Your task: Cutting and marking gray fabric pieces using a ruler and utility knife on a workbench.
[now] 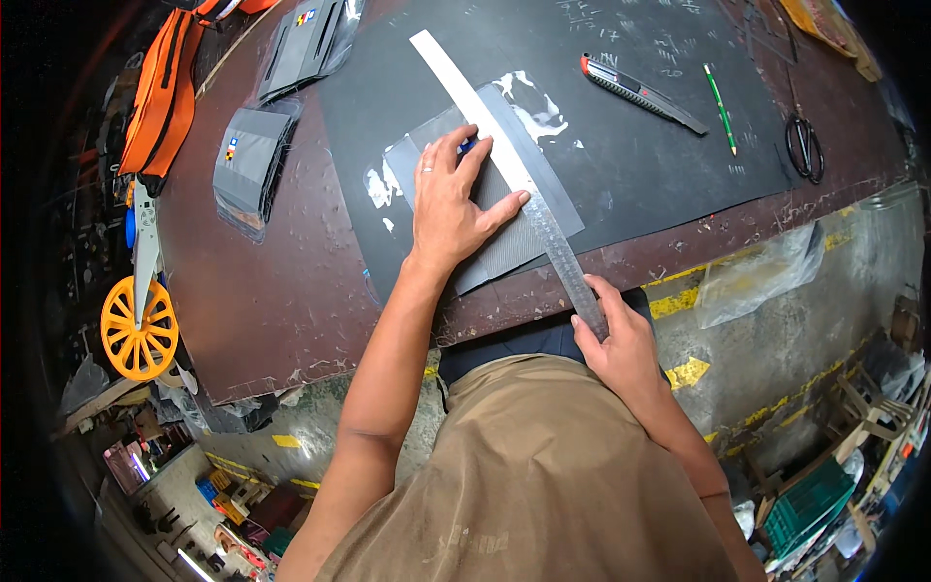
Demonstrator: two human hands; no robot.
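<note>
Left hand covers the middle of the grey sheet & most of a small blue thing under the fingertips; can't tell what it is. Near end of the metal ruler is hidden under the right hand. Orange bag, far left, runs off into the dark rim. Yellow package, far right, cut by the rim. Chalk marks on the black mat too small to read. Floor clutter near left is blurred.

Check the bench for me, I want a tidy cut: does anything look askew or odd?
The long metal ruler lies slantwise over the grey fabric piece, its near end past the table edge in the right hand. The left hand presses the fabric flat.
</note>
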